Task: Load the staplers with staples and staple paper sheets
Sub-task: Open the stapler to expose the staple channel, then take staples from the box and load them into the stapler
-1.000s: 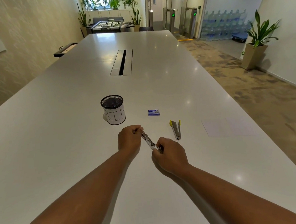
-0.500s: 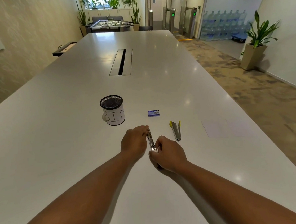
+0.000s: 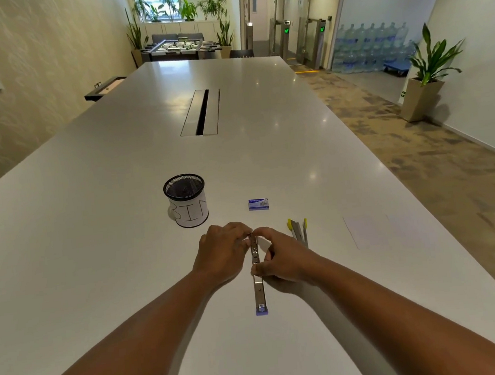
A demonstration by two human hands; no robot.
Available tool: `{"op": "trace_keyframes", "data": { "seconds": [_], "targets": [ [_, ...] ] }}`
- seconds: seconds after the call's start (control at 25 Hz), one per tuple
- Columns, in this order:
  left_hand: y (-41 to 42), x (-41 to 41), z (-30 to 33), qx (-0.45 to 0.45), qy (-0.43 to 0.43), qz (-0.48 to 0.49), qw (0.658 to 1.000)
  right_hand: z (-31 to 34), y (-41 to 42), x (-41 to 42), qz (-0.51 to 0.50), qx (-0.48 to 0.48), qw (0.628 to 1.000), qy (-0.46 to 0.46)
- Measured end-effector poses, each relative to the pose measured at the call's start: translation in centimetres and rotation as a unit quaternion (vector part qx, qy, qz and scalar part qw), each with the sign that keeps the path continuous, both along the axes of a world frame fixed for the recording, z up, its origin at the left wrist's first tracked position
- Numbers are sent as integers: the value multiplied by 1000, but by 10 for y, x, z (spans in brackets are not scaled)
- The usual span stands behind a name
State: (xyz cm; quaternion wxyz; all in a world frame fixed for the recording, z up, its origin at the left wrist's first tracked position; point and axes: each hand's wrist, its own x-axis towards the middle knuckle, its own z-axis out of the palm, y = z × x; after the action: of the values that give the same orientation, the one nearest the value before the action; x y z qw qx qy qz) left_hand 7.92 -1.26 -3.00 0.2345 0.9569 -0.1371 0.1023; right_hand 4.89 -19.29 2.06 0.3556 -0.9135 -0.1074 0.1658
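Stapler (image 3: 257, 272), swung fully open, lies flat on the table (image 3: 93, 232) along the 12-to-6 line, its purple end toward 6 o'clock and its magazine end toward 12. Both hands meet over the far half: the left hand (image 3: 222, 251) pinches the tip from 9 o'clock, and the right hand (image 3: 283, 259) curls around the rail from 3 o'clock, thumb and forefinger closed on the metal. Whether a staple strip is already between the fingers is too small to tell. Step in hand, as judged: loading this stapler, at or near seating staples in the channel. The next move likely calls for a steady left hold while the strip is aligned with the channel, then folding the arm shut. At 1 o'clock lies the staple box (image 3: 258, 204); at 2 o'clock a second stapler (image 3: 299, 233) with yellow tips, open and untouched; at 3 o'clock the paper (image 3: 374, 231), not yet stapled. A mesh cup (image 3: 186, 200) labelled as a bin stands at 11 o'clock.
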Motion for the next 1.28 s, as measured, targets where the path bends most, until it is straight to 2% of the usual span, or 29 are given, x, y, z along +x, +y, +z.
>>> {"op": "trace_keyframes", "data": {
  "seconds": [0.16,0.32,0.48,0.64,0.84,1.28],
  "targets": [
    [0,-1,1,-2,-3,2,1000,7,2,12,29,-26,999,17],
    [0,-2,1,-24,-6,-2,1000,6,3,13,25,-13,999,39],
    [0,-2,0,-13,-10,6,1000,0,2,9,14,-4,1000,13],
    [-1,-5,0,-30,-3,14,999,-8,1,0,-1,57,998,-19],
    [-3,-10,5,-32,-6,17,999,-14,3,-12,-12,79,992,-101],
    [-5,-12,9,-56,-9,27,998,-19,5,-16,-39,71,992,-93]
  ]
}}
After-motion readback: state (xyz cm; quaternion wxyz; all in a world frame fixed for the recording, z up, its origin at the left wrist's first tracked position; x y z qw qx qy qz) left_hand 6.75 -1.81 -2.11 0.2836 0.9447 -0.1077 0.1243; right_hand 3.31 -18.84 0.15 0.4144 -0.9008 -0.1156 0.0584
